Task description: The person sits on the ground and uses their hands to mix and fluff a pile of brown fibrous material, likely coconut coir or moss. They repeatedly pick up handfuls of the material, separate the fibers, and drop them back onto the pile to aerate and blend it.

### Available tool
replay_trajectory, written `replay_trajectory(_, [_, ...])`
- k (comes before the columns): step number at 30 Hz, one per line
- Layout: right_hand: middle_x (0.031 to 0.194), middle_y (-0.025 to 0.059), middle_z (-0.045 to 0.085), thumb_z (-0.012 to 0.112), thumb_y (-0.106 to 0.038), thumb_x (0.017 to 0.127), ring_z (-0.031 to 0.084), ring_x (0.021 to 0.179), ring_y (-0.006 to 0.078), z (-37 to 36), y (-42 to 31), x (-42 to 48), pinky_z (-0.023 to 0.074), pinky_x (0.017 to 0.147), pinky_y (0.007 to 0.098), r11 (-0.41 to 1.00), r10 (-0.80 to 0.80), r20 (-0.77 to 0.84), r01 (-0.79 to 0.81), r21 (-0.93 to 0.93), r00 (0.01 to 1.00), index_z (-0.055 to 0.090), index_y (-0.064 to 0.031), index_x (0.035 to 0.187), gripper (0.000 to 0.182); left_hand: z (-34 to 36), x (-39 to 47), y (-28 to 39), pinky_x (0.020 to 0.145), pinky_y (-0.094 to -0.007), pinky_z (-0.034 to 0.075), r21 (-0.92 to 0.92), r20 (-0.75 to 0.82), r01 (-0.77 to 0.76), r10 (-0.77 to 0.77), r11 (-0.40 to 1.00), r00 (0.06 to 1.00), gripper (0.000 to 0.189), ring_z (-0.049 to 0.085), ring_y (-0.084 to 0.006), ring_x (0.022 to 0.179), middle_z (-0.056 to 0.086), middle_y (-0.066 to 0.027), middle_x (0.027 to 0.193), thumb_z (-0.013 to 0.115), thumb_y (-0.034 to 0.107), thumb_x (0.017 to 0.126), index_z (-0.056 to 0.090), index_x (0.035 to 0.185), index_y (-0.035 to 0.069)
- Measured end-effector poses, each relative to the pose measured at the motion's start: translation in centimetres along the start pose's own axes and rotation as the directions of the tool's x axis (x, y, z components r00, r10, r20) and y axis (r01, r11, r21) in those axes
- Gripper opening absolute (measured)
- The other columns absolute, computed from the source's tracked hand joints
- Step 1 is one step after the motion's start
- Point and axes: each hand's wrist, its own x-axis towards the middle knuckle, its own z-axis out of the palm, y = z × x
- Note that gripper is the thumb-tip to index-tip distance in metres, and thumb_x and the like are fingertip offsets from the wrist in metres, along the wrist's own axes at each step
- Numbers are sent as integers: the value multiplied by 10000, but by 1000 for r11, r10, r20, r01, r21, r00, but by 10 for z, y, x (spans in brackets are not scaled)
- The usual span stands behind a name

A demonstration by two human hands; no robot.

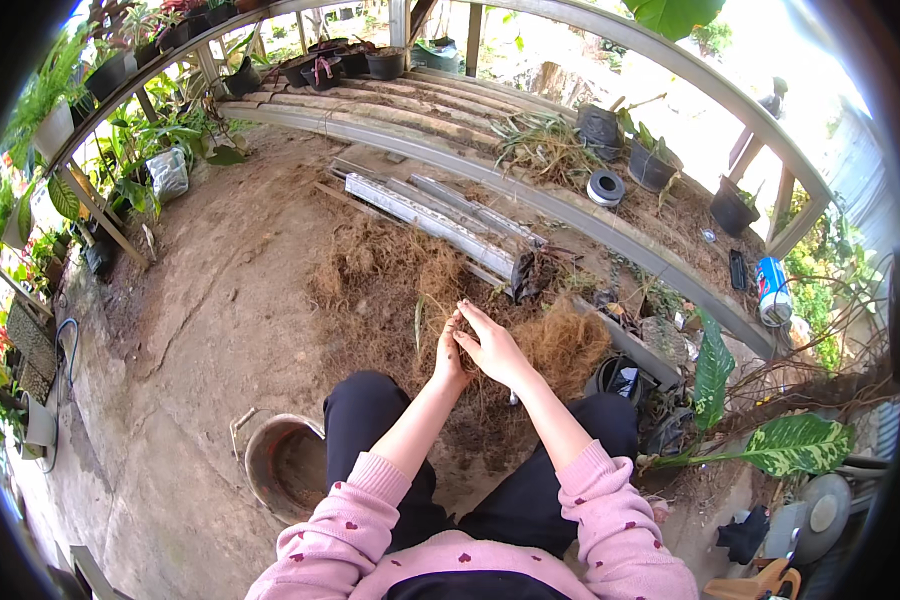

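Observation:
My left hand (450,351) and my right hand (495,349) come together over a heap of brown root fibres and soil (382,285). Their fingertips meet or nearly meet, and the palms face each other. Dirt clings to the fingers of my left hand. Thin fibres show around the hands, but whether anything lies between the palms is hidden. A looser clump of orange-brown fibre (570,341) lies just right of my right hand. Beyond the heap are long metal bars (427,217), with a torn piece of black plastic (529,276) at their near end.
A bucket (259,457) stands by my left knee. Potted plants (652,165) and a roll of tape (605,187) sit on the slatted bench (450,124). A blue can (772,289) stands at its right end. Large variegated leaves (795,444) reach in at right.

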Motion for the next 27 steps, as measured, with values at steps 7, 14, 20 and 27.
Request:
replay_trajectory(7, [1378, 198, 394, 561, -155, 867, 389, 1275, 315, 9, 13, -18, 335, 1046, 362, 995, 37, -11, -36, 90, 999, 390, -17, 1340, 521, -28, 17, -14, 961, -572, 299, 55, 23, 44, -46, 997, 999, 508, 360, -292, 1277, 370, -69, 1396, 355, 553, 879, 453, 1284, 262])
replay_trajectory(14, [1371, 210, 395, 550, -186, 887, 402, 1261, 324, 13, 12, -41, 344, 1037, 370, 994, 19, -74, -11, 109, 997, 389, -21, 1340, 509, -34, 3, -22, 923, -530, 393, 118, -65, -120, 128, 986, 990, 636, 480, -286, 1177, 487, -79, 1310, 325, 646, 860, 451, 1316, 222])
replay_trajectory(20, [1359, 208, 407, 556, -202, 891, 414, 1247, 339, -8, 5, -72, 359, 1027, 379, 994, -5, -166, 24, 110, 986, 398, -26, 1328, 497, 5, -51, -25, 963, -565, 317, 87, 25, -92, 91, 992, 996, 688, 446, -296, 1206, 491, -66, 1310, 328, 679, 824, 477, 1296, 202])
replay_trajectory(27, [1365, 193, 408, 570, -236, 885, 395, 1268, 323, -37, -20, -93, 333, 1043, 377, 984, -23, -303, 75, 160, 953, 396, -39, 1325, 513, 50, -95, -29, 928, -486, 396, 132, 70, -129, 120, 983, 990, 539, 461, -266, 1182, 527, -69, 1242, 413, 549, 859, 488, 1267, 204])
